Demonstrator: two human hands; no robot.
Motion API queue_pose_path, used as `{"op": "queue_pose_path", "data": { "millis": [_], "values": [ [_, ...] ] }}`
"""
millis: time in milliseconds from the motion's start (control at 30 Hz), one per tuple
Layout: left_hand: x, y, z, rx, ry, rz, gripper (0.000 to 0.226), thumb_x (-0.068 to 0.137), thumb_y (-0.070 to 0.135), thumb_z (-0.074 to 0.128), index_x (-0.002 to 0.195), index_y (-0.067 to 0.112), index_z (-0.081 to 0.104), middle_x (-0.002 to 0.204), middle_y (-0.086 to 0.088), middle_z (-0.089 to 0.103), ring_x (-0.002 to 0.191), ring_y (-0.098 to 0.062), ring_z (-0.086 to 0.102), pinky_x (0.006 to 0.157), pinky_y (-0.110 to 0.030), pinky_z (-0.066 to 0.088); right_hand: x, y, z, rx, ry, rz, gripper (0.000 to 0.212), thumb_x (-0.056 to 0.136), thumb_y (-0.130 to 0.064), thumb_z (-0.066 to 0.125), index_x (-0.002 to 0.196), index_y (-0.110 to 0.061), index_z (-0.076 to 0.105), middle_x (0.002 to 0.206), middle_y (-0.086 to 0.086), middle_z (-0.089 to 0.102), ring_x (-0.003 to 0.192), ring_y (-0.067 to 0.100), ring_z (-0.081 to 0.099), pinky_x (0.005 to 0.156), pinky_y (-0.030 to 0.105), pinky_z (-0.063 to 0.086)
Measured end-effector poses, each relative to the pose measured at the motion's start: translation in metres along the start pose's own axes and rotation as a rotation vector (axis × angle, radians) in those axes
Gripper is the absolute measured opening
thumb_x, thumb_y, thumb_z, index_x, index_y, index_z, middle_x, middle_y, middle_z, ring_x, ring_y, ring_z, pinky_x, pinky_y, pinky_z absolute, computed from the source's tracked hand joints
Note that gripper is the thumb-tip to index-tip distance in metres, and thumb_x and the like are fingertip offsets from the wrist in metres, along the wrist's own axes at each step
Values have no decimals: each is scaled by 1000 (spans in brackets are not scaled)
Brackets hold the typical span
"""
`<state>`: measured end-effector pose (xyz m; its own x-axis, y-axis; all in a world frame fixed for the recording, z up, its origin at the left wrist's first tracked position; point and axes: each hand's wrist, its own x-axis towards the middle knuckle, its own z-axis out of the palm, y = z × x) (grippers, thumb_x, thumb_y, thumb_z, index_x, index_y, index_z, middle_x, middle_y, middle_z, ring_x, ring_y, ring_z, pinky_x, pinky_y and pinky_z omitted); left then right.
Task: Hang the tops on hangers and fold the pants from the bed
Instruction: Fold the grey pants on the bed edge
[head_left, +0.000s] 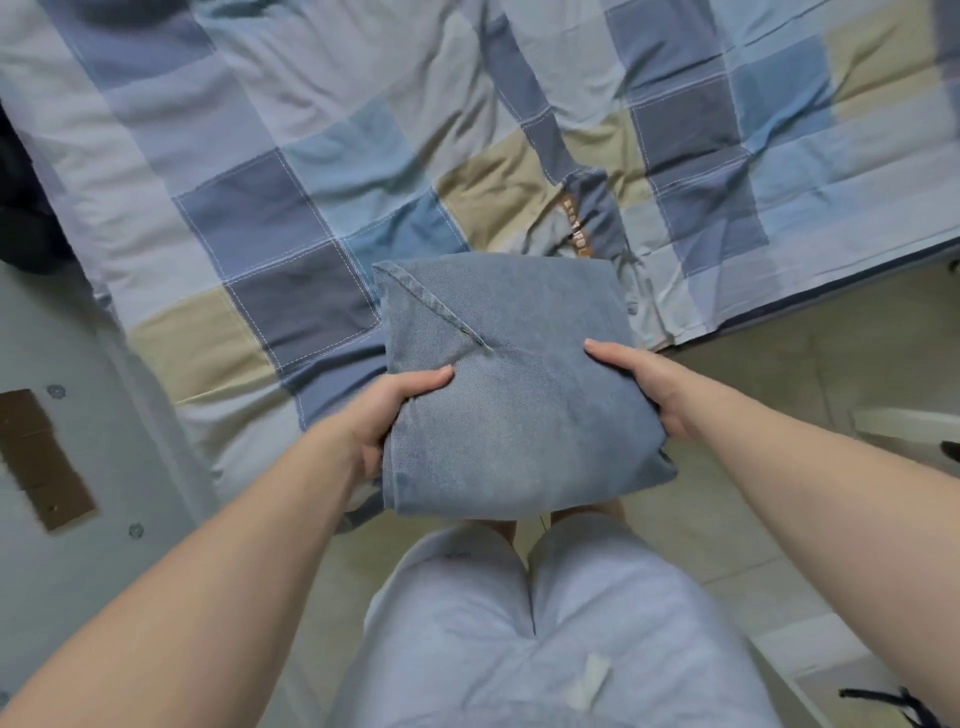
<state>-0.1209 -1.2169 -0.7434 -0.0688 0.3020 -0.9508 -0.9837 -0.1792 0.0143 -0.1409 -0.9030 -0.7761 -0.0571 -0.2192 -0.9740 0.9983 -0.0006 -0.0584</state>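
- Over the near edge of the bed (260, 208), the folded jeans (519, 415) lie between my hands.
- My left hand (387, 415) and right hand (649, 387) each grip a side, thumb on top.

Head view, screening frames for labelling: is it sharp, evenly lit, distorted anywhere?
Head view: soft, even light, no glare; the folded jeans, left hand and right hand are fairly sharp; the wide lens stretches the forearms toward the bottom corners.

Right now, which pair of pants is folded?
The blue denim pair, a compact bundle gripped by the left hand and right hand. The pale pair is being worn.
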Motion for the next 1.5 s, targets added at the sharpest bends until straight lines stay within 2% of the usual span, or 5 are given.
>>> {"op": "queue_pose_path", "data": {
  "millis": [200,433,800,967,1500],
  "values": [
    [-25,-2,28,-82,-85,67,26,82,24,62,90,10,82,88,-7,77,76,-23,75,70,-35,62,-30,21,1,238,-203,-85,39,75,-51,68,87,-17,83,92,6,78,79,22,76,64,33,61],
    [-48,2,114,186,-159,55,33,78,28,77,104,8,78,101,-9,76,87,-26,74,81,-38,61,-86,82,-39,523,-405,-211,57,40,-34,103,88,-12,83,87,4,78,78,19,76,66,30,60],
    [-60,-89,319,818,36,-12,56,65,35,83,110,5,74,105,-17,75,90,-32,74,87,-42,57,-237,228,-180,654,360,-467,34,82,-10,72,114,2,70,108,17,73,99,36,70,93,44,56],
    [-56,-173,429,964,8,261,33,72,22,86,98,5,75,85,-16,77,68,-29,74,60,-36,58,-314,313,-246,723,630,-667,17,85,-1,70,100,-8,72,94,10,77,80,23,74,76,34,59],
    [-99,-258,789,1294,-727,393,39,61,29,89,98,25,79,105,-10,77,93,-29,75,69,-34,61,-509,422,-425,1186,1050,-1073,30,65,-13,73,94,-15,78,94,9,78,83,26,76,62,29,59]
  ]
}}
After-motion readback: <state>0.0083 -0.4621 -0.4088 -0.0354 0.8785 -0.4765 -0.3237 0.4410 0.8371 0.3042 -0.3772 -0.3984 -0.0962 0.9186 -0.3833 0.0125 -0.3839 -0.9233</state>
